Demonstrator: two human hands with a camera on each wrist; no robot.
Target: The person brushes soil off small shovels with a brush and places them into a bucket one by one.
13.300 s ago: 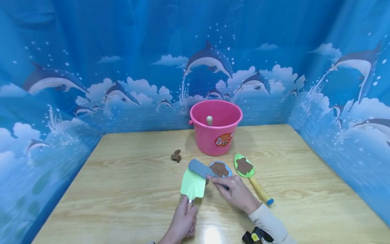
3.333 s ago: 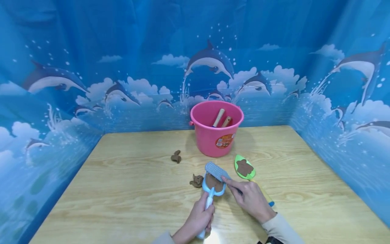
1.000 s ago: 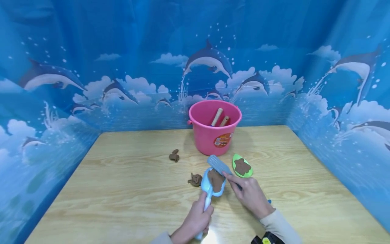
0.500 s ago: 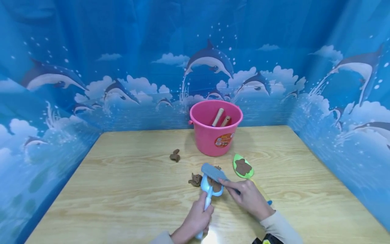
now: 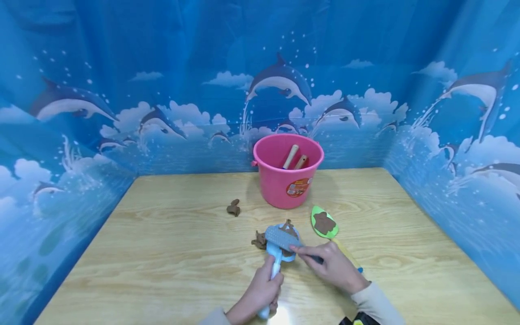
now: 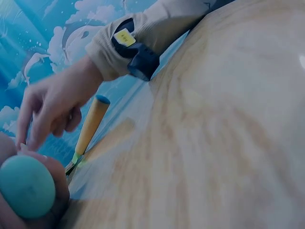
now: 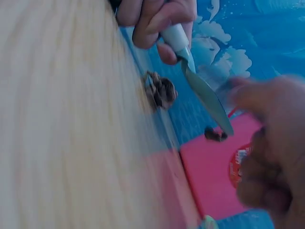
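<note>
My left hand [image 5: 260, 289] grips the handle of a light-blue toy shovel [image 5: 273, 249], whose rounded handle end [image 6: 27, 187] fills the lower left of the left wrist view. Brown clay [image 5: 289, 225] lies on its blade, with a bit raised at the tip. In my right hand [image 5: 335, 270] is a grey-blue brush [image 5: 279, 238] with a dotted head, held across the blade over the clay, hiding part of both. The right wrist view shows the shovel [image 7: 206, 93] tilted above the table, a dark clay bit [image 7: 215, 134] at its tip; my right hand [image 7: 281, 138] is blurred there.
Behind stands a pink bucket [image 5: 286, 189] with two handles [image 5: 290, 156] inside. A green shovel [image 5: 321, 233] bearing clay [image 5: 324, 223] lies at right, partly behind my right hand. Clay scraps [image 5: 260, 240] [image 5: 233, 208] lie on the wooden table [image 5: 170, 253]. A dolphin curtain [image 5: 183, 67] surrounds it.
The brush swings left and down across the blade; clay now rises at the shovel's tip. Compared with earlier, the pale-green shovel is out of view and two handles stand in the bucket.
</note>
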